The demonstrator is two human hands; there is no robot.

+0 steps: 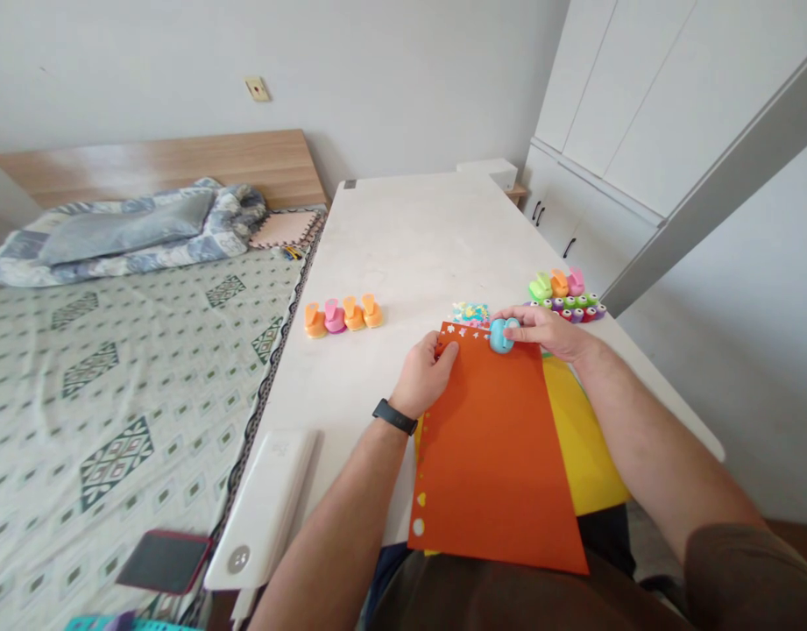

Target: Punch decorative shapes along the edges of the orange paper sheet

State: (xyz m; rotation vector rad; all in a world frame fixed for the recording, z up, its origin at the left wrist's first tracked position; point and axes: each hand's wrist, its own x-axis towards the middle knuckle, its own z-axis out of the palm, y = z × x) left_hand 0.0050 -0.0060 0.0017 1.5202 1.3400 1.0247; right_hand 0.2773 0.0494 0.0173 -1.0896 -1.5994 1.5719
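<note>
An orange paper sheet [495,456] lies on the white table [409,237], over a yellow sheet [584,438]. Small shapes are punched out along the orange sheet's far and left edges. My left hand [426,375] grips its far left corner; a black band sits on that wrist. My right hand [541,331] holds a light blue paper punch [501,335] on the sheet's far edge. A small heap of coloured cut-outs [470,313] lies just beyond the punch.
Several orange and pink punches [343,315] stand in a row to the left. More punches in mixed colours [567,294] cluster at the right edge. A white box [265,508] lies at the table's near left. A bed [114,368] with a dark phone [163,561] is on the left.
</note>
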